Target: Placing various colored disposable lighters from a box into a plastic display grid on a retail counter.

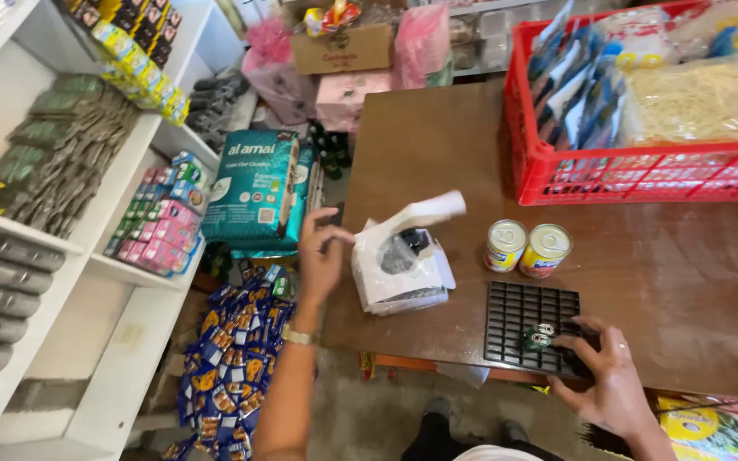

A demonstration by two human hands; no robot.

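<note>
Left hand (322, 256) open, fingertips touching white box (401, 266) on table (685, 273); right hand (604, 376) flat, open on black grid tray (530, 324), beside two tins (524, 248). Box flap up, contents inside.

matt black plastic tray (527, 316), metal tins (524, 248)

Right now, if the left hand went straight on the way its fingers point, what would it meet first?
The left hand points right, toward the open white box on the table. It would likely meet the box's left side first; its fingertips look almost there, though depth is unclear.
</note>
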